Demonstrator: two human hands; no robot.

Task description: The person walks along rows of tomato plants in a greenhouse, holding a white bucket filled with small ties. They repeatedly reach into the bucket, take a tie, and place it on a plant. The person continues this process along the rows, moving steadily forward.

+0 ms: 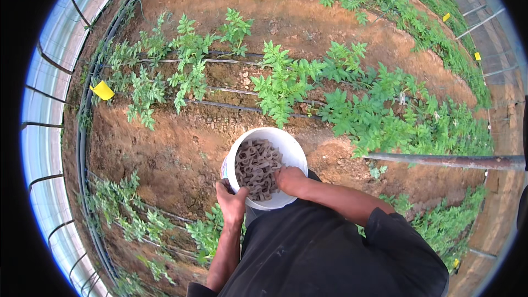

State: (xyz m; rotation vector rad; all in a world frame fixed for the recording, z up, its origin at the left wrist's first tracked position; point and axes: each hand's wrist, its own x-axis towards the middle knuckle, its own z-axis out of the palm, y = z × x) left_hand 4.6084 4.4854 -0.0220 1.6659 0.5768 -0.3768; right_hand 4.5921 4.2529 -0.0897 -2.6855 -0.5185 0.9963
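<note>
A white plastic bucket [292, 148] is held in front of my body, with many small brownish-grey clips [258, 167] heaped inside it. My left hand [232, 200] grips the bucket's rim at its lower left, thumb on the rim and fingers outside. My right hand [290, 180] reaches into the bucket from the right, its fingertips in among the clips at the heap's edge. Those fingertips are partly hidden, and I cannot tell whether they hold a clip. Just beyond the bucket grows a leafy green tomato plant [280, 86].
Rows of plants with black drip lines [231, 105] cross the brown soil. A yellow card [102, 90] hangs at the left near dark pipes [83, 148] and the plastic greenhouse wall [43, 148]. A rusty metal pole [445, 161] juts in from the right.
</note>
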